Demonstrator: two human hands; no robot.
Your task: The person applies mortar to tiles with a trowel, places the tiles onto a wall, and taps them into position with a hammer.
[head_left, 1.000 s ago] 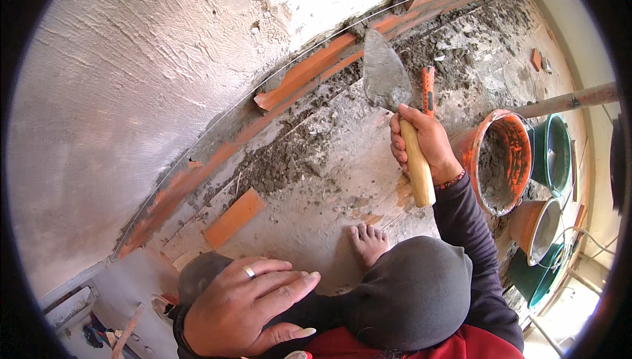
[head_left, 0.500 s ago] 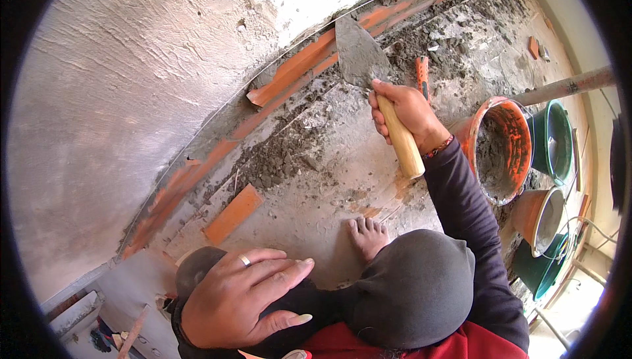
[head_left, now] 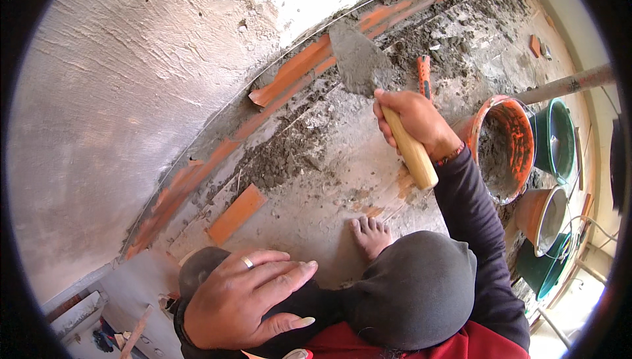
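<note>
My right hand point(head_left: 413, 116) grips the wooden handle of a trowel point(head_left: 355, 59). Its blade carries grey mortar and hovers just beside a low row of orange bricks point(head_left: 296, 69) at the foot of a rough plastered wall. My left hand point(head_left: 247, 296), with a ring on one finger, lies flat with spread fingers on my dark-clad left knee and holds nothing. My bare foot point(head_left: 370, 234) stands on the concrete floor between my knees. A pile of loose mortar point(head_left: 283, 158) lies on the floor by the brick row.
A single loose brick point(head_left: 236, 214) lies flat near my left knee. An orange bucket point(head_left: 507, 148) with mortar stands at my right, with a green bucket point(head_left: 556, 138) and a smaller orange one point(head_left: 543, 217) beyond it. An orange-handled tool point(head_left: 423, 72) lies by the bricks.
My right hand has carried the trowel up and to the left, closer to the brick row. My left hand has stayed on my knee.
</note>
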